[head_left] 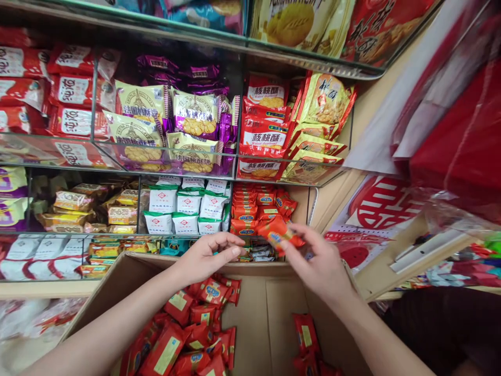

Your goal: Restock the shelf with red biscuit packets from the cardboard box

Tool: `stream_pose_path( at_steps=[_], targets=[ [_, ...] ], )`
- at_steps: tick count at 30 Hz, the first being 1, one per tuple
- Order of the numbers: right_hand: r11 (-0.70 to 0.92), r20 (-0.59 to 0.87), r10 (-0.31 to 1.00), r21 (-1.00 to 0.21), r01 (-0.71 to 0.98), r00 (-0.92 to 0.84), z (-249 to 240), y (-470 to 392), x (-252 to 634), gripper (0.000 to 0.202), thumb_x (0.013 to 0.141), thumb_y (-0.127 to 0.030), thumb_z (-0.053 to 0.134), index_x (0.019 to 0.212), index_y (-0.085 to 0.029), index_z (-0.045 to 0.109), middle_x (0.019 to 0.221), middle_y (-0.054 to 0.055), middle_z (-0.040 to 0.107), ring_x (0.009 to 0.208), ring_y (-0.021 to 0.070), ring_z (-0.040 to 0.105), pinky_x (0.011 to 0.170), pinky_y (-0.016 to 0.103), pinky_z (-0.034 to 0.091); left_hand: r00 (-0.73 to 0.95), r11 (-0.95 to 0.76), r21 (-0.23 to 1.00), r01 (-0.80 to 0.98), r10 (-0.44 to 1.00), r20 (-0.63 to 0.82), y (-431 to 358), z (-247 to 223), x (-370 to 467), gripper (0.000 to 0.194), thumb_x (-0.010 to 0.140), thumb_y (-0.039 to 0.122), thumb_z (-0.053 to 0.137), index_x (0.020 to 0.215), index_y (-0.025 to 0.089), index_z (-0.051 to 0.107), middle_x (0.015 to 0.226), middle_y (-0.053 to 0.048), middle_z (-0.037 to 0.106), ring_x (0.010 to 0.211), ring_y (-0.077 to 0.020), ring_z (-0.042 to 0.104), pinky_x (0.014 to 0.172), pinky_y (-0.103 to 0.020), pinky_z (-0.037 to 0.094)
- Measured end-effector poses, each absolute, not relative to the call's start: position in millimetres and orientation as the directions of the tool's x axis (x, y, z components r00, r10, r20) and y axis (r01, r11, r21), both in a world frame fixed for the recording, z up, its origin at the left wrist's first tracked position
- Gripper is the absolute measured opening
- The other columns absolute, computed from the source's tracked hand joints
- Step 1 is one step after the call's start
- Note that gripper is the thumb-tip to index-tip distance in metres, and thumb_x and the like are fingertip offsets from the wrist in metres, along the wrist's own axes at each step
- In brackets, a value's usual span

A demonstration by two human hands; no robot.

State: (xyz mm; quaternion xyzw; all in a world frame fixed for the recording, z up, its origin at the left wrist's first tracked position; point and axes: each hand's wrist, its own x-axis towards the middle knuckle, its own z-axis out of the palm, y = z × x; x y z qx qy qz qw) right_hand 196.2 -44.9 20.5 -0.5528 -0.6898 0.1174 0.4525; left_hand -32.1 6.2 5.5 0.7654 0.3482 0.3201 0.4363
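Note:
In my right hand (315, 256) a small red snack packet (276, 233) is pinched between thumb and fingers, just in front of a shelf compartment. Similar red packets (245, 213) are stacked in rows inside that compartment. My left hand (213, 254) hovers to its left, above the box's far rim, fingers loosely curled and apart with nothing in them. Below both hands stands an open cardboard box (250, 300). Many loose red packets (203, 318) lie in its left part, and a few more red packets (307, 334) lie at its right.
White-and-green packets (187, 206) fill the compartment left of the red ones. Above, a glass-fronted shelf holds walnut biscuit packets (264, 122) and purple-and-cream biscuit packets (136, 136). Red bags in plastic (462, 130) hang at the right, near a wooden shelf post (336, 201).

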Motion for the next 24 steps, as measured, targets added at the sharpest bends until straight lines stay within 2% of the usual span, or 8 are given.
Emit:
stream_pose_path(
  at_steps=[2, 5, 7, 8, 11, 14, 20, 24],
  targets=[
    [0.262, 0.549, 0.827, -0.568, 0.78, 0.121, 32, -30, 216, 0.031, 0.076, -0.033, 0.052, 0.102, -0.016, 0.056, 0.084, 0.006, 0.066, 0.057, 0.0144, 0.058, 0.058, 0.026, 0.046, 0.499, -0.516, 0.774, 0.368, 0.812, 0.304, 14, 15, -23, 0.025, 0.083, 0.031, 0.049, 0.098, 0.015, 0.059, 0.096, -0.007, 0.066, 0.087, -0.0179, 0.059, 0.077, -0.029, 0.046],
    [0.147, 0.588, 0.79, -0.457, 0.877, 0.173, 38, -9, 239, 0.033, 0.075, -0.035, 0.052, 0.102, -0.015, 0.057, 0.078, 0.006, 0.066, 0.053, 0.0157, 0.056, 0.059, 0.029, 0.045, 0.599, -0.738, 0.384, 0.555, 0.675, 0.432, 31, 36, 4, 0.023, 0.083, 0.023, 0.046, 0.098, 0.016, 0.061, 0.099, -0.007, 0.064, 0.095, -0.0187, 0.055, 0.086, -0.03, 0.042],
    [0.117, 0.608, 0.769, -0.441, 0.89, 0.2, 36, 1, 244, 0.033, 0.076, -0.035, 0.051, 0.102, -0.015, 0.057, 0.078, 0.006, 0.066, 0.056, 0.0172, 0.057, 0.06, 0.029, 0.044, 0.693, -0.744, 0.083, 0.663, 0.651, 0.31, 46, 49, 29, 0.025, 0.084, 0.023, 0.044, 0.1, 0.017, 0.061, 0.1, -0.007, 0.064, 0.097, -0.0194, 0.054, 0.09, -0.032, 0.038],
    [0.113, 0.612, 0.763, -0.444, 0.889, 0.209, 35, 4, 244, 0.033, 0.076, -0.035, 0.051, 0.102, -0.015, 0.057, 0.08, 0.006, 0.066, 0.059, 0.0178, 0.058, 0.061, 0.029, 0.044, 0.69, -0.723, 0.037, 0.689, 0.672, 0.269, 55, 53, 42, 0.023, 0.082, 0.025, 0.047, 0.096, 0.016, 0.063, 0.098, -0.009, 0.064, 0.096, -0.0218, 0.054, 0.09, -0.034, 0.038],
    [0.103, 0.592, 0.783, -0.428, 0.898, 0.192, 32, 6, 240, 0.03, 0.078, -0.031, 0.049, 0.102, -0.015, 0.057, 0.087, 0.008, 0.066, 0.067, 0.0194, 0.06, 0.065, 0.029, 0.044, 0.647, -0.651, -0.04, 0.758, 0.742, 0.175, 81, 56, 76, 0.028, 0.072, 0.035, 0.06, 0.087, 0.012, 0.066, 0.093, -0.017, 0.065, 0.098, -0.0327, 0.052, 0.083, -0.044, 0.041],
    [0.092, 0.543, 0.829, -0.365, 0.926, 0.132, 33, 3, 236, 0.027, 0.08, -0.026, 0.048, 0.103, -0.015, 0.056, 0.087, 0.008, 0.066, 0.076, 0.0213, 0.06, 0.069, 0.029, 0.043, 0.598, -0.591, -0.095, 0.801, 0.796, 0.094, 101, 55, 93, 0.035, 0.06, 0.038, 0.07, 0.083, 0.012, 0.066, 0.092, -0.018, 0.065, 0.098, -0.0362, 0.052, 0.081, -0.047, 0.04],
    [0.108, 0.395, 0.919, -0.224, 0.969, -0.011, 36, 11, 229, 0.025, 0.085, -0.017, 0.043, 0.108, -0.016, 0.051, 0.098, 0.009, 0.057, 0.088, 0.0194, 0.057, 0.075, 0.027, 0.04, 0.578, -0.576, -0.086, 0.813, 0.816, 0.003, 129, 66, 94, 0.027, 0.067, 0.038, 0.062, 0.085, 0.018, 0.067, 0.085, -0.009, 0.068, 0.078, -0.0241, 0.06, 0.07, -0.031, 0.044],
    [0.067, 0.281, 0.959, -0.122, 0.99, -0.031, 37, 33, 216, 0.021, 0.086, -0.014, 0.038, 0.103, -0.015, 0.051, 0.097, 0.01, 0.051, 0.077, 0.0187, 0.06, 0.067, 0.027, 0.042, 0.586, -0.586, -0.036, 0.81, 0.81, -0.012, 143, 67, 94, 0.022, 0.073, 0.035, 0.06, 0.088, 0.02, 0.065, 0.084, -0.003, 0.067, 0.075, -0.0178, 0.06, 0.068, -0.026, 0.044]
  ],
)
